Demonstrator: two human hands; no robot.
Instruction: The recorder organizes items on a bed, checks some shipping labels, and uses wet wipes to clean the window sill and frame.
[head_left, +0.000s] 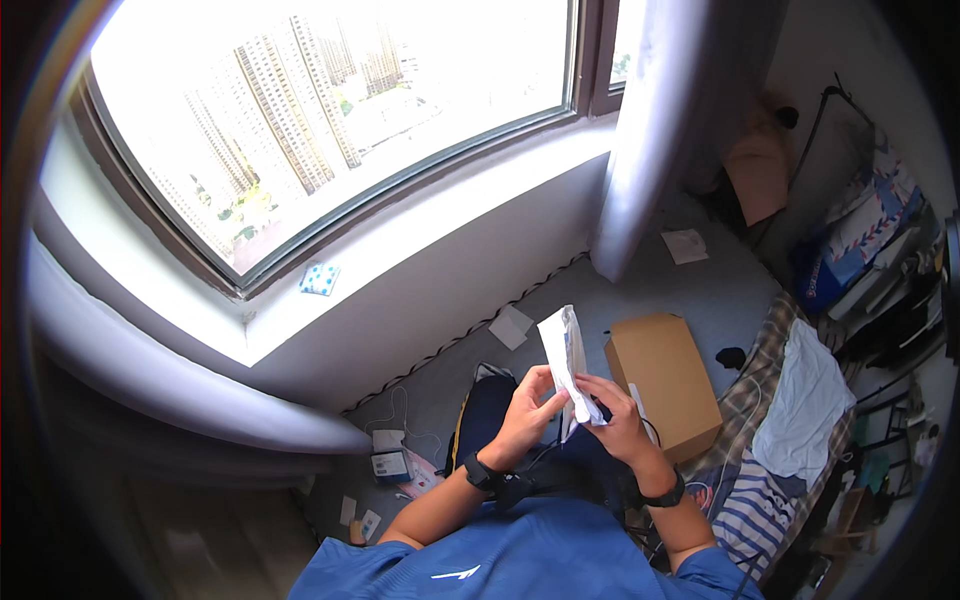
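Note:
Between my two hands a white flat packet (566, 360) stands on edge, its upper end tilted away from me. My left hand (529, 412) grips its left side, thumb pressed near the lower part. On the opposite side, my right hand (619, 416) holds the packet with bent fingers. The packet looks crinkled along its edge; whether it is sealed I cannot tell. A brown cardboard box (664, 379) sits just beyond my right hand. Below and left of the packet lies a dark bag (480, 409) with a yellow edge, partly hidden by my left arm.
A blue-dotted packet (320, 278) rests on the windowsill (450, 202). Grey curtains (187, 360) hang at both sides. A white sheet (511, 327) and a small box (391, 465) lie on the floor. White cloth (802, 405) and striped cloth (754, 506) lie at right.

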